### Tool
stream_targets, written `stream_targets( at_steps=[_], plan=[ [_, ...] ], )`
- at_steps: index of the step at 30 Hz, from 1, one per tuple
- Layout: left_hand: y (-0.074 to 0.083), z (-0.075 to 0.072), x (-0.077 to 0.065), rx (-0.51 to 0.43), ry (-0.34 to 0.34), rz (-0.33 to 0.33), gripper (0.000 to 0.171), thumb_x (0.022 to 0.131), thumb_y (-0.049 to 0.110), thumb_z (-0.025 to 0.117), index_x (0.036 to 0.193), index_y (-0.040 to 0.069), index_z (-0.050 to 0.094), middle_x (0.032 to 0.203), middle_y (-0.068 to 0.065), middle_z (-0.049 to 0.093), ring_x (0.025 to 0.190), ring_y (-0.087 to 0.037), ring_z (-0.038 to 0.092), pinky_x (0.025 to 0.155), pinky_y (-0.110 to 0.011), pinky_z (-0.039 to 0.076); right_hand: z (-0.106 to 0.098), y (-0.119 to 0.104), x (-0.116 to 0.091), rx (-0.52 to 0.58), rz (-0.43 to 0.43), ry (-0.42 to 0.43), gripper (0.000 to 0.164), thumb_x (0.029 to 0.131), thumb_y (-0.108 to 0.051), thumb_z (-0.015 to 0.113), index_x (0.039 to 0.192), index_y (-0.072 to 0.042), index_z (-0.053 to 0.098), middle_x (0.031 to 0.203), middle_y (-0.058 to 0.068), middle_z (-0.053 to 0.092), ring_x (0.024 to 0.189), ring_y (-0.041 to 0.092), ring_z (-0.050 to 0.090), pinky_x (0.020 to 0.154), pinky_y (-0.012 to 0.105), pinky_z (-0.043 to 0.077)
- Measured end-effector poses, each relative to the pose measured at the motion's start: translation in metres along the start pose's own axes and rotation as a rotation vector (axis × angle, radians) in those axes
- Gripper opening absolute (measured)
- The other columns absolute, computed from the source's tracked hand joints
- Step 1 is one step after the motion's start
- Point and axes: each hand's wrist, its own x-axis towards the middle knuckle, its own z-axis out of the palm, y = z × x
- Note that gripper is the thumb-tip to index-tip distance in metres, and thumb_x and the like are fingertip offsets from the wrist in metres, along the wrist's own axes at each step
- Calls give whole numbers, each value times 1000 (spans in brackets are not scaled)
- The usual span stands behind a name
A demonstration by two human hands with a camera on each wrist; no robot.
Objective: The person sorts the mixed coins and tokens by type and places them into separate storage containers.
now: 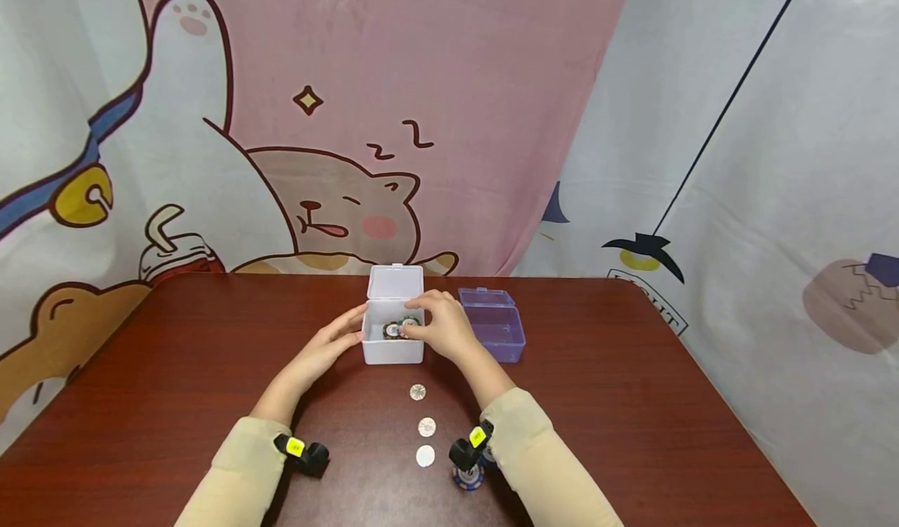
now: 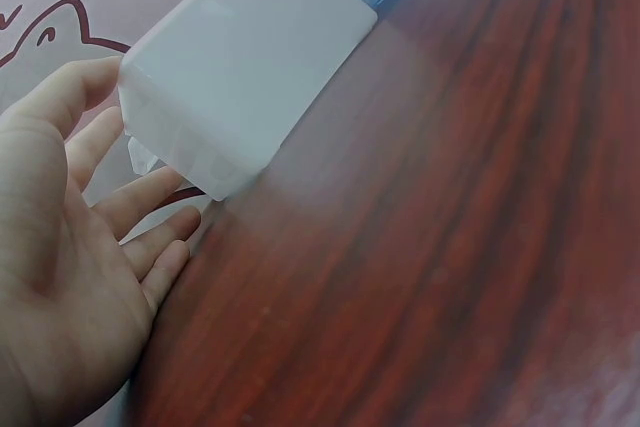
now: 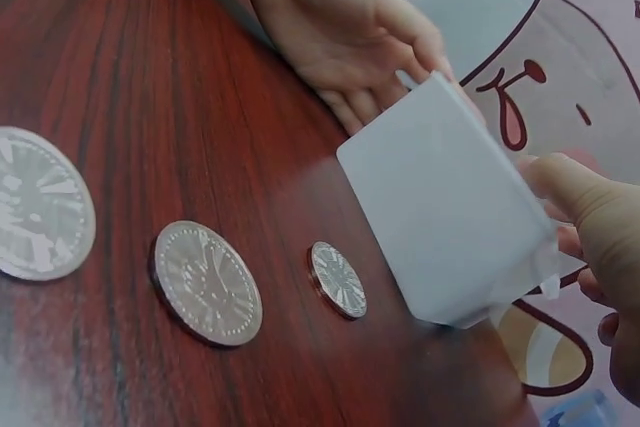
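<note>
A small white box (image 1: 393, 353) stands on the table with its lid (image 1: 396, 283) raised at the back. Inside lie a dark poker chip (image 1: 392, 330) and a green-edged poker chip (image 1: 410, 322). My left hand (image 1: 335, 340) rests fingertips against the box's left side, its fingers loosely extended in the left wrist view. From the right, my right hand (image 1: 445, 325) reaches over the rim. Its thumb tip overlaps the green chip, with the index finger spread apart behind. In the right wrist view, the box wall hides the chips.
Right of the white box stands a translucent purple box (image 1: 497, 336), lid up. Three shiny round coins (image 1: 417, 392) (image 1: 426, 427) (image 1: 424, 456) form a line toward me. Blue poker chips (image 1: 468, 477) lie by the right wrist, partly covered. A patterned cloth (image 1: 492, 82) hangs behind the table.
</note>
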Motion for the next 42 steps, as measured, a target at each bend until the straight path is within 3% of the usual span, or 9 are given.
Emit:
stream_targets(
  at_steps=[5,12,19,29,33,42],
  plan=[
    [1,-1,0,-1,-2,-2,55,99,19,54,149,11,34,146,-21,38,133,-37,35,104,-58,22,-8,-4,-7,46,-39,17,44,74,-32,83,111,-12,72,107,-1,65,99,19,56,84,36,43],
    [1,-1,1,-8,3,3,54,99,15,53,149,9,34,146,-22,38,132,-37,35,104,-57,23,-19,-10,-23,143,-79,30,45,72,-26,85,113,-11,72,103,-2,65,82,16,51,69,31,43],
    [1,0,1,-14,8,-6,54,98,14,53,149,9,34,146,-21,38,133,-36,35,105,-56,22,-27,-10,-39,217,-138,-16,46,73,-21,85,113,-5,70,104,6,65,89,30,55,73,42,45],
    [1,0,1,-3,13,-25,54,99,12,51,149,11,34,147,-21,37,133,-37,34,105,-57,21,-33,-13,-60,224,-175,-71,44,74,-26,84,113,-10,71,104,1,65,93,14,52,76,38,46],
    [2,0,1,-12,14,-30,54,99,11,51,150,10,33,147,-21,37,133,-38,34,105,-58,21,-34,-12,-68,201,-200,-96,45,73,-25,84,114,-11,72,104,-2,64,99,13,54,80,33,45],
    [2,0,0,-8,14,-30,54,99,13,53,150,13,34,147,-19,37,133,-36,34,105,-57,21,-37,-8,-87,184,-219,-165,44,74,-27,84,114,-13,71,105,-8,62,102,11,54,85,34,44]
  ],
)
